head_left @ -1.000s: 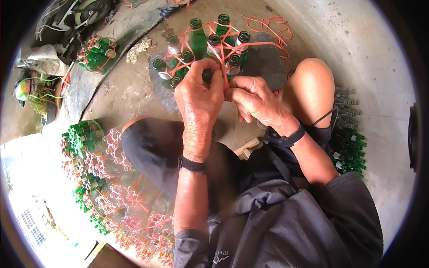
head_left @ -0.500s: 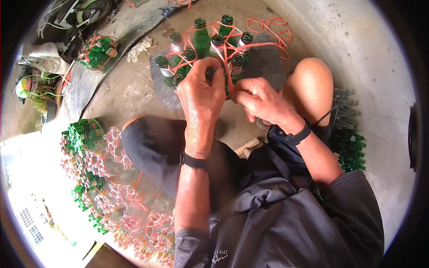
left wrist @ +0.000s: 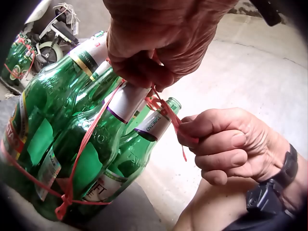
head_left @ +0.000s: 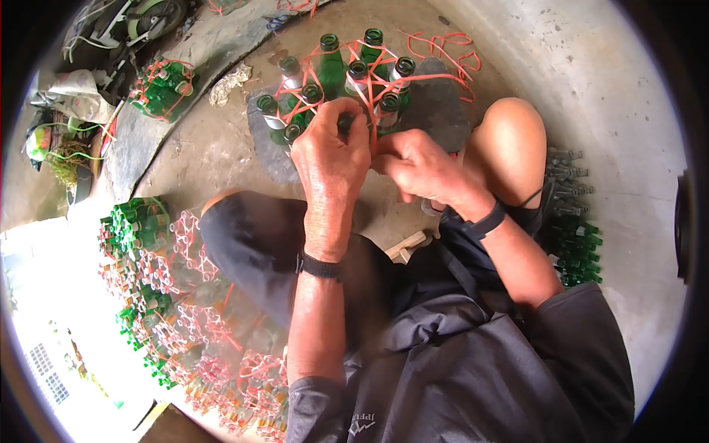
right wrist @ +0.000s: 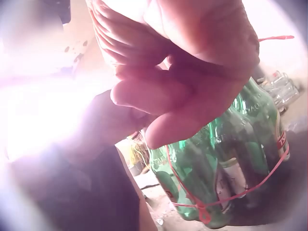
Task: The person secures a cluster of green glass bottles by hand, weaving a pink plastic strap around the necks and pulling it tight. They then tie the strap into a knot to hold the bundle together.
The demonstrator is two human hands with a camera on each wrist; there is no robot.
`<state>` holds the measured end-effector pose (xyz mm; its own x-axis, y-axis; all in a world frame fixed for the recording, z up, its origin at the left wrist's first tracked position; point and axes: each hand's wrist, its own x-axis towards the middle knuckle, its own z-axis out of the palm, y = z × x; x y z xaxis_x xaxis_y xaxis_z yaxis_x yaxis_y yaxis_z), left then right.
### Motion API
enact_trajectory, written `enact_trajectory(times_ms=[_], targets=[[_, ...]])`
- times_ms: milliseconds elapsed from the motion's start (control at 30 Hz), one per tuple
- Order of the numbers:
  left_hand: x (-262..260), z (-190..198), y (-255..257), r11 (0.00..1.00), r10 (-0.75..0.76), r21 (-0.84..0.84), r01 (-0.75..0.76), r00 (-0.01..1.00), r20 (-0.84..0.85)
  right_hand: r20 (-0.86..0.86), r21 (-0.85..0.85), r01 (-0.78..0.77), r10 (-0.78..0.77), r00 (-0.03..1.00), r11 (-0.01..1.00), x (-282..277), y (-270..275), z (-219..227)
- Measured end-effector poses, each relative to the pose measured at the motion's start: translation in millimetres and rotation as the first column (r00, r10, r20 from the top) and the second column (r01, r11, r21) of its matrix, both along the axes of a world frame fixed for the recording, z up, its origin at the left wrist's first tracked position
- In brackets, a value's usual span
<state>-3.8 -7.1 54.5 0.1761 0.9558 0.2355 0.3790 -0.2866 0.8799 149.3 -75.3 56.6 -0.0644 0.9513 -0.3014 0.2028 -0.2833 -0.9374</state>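
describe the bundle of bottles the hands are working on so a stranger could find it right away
Start at the person's bare knee; just ahead of it a dark flat slab lies on the concrete. On it stands a bottle cluster, green, upright, laced with red string. Unlike the tied bundle farther left, both hands' fingers are pinching its string.

The cluster of green glass bottles (left wrist: 86, 144) is glossy and smooth, with shiny foil-like neck labels. The thin red plastic strap (left wrist: 84, 139) binding them looks flat and matt. The grey concrete floor (head_left: 207, 148) is rough and dull; the dark grey garment (head_left: 458, 369) seems soft matt cloth.
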Motion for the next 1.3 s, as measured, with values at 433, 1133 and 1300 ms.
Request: enact_trajectory(times_ms=[433,1133,1300], targets=[[-0.1,0.6,-0.4,1.0,-0.005,-0.006,0.006,1.0,0.028,0.349,0.117,-0.165,0.115,0.93,0.979,2.6,6.7,-10.1],[-1.7,0.7,-0.9,0.999,-0.016,-0.045,0.017,1.0,0.018,0.235,-0.041,-0.06,0.068,0.97,0.997,9.7,1.1,7.9],[-1.5,2.6,-0.6,1.0,-0.019,-0.012,0.019,1.0,-0.001,0.305,0.202,-0.17,0.103,0.947,0.964,8.6,1.6,-11.6]])
